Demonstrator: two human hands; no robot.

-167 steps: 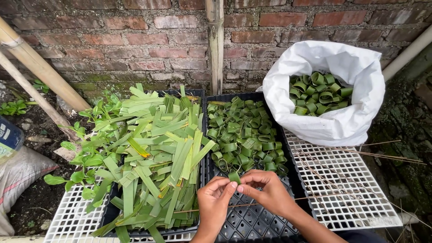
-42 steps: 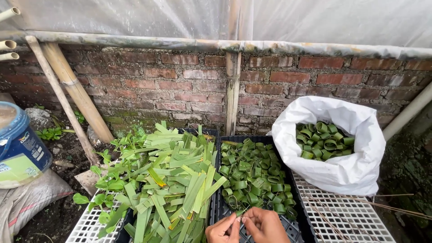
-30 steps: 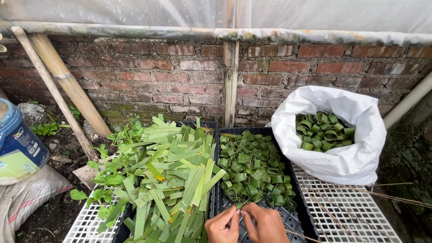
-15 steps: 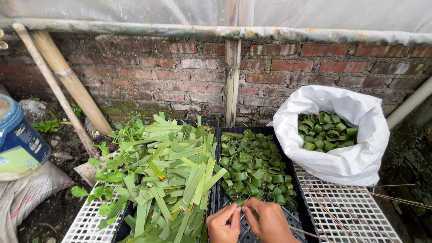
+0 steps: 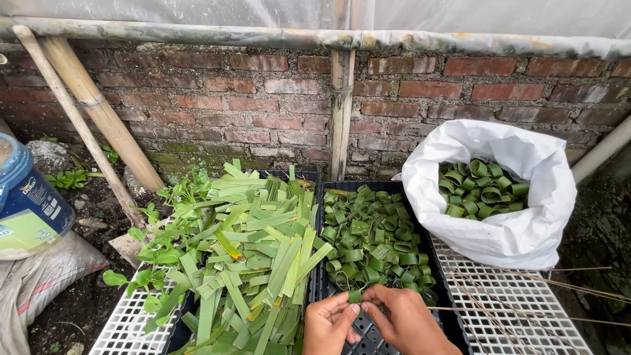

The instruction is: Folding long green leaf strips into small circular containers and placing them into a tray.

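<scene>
My left hand and right hand pinch one leaf strip between fingertips, above the black tray.

Your left hand and right hand are cut off at the bottom edge; wrists and forearms are out of view. Your fingers cover most of the leaf ring pinched between both hands, so its full shape cannot be told. The pile of leaf strips hides the floor of the left crate. The blue bucket is cut off at the left edge. The white sack hides most of its rings.
</scene>
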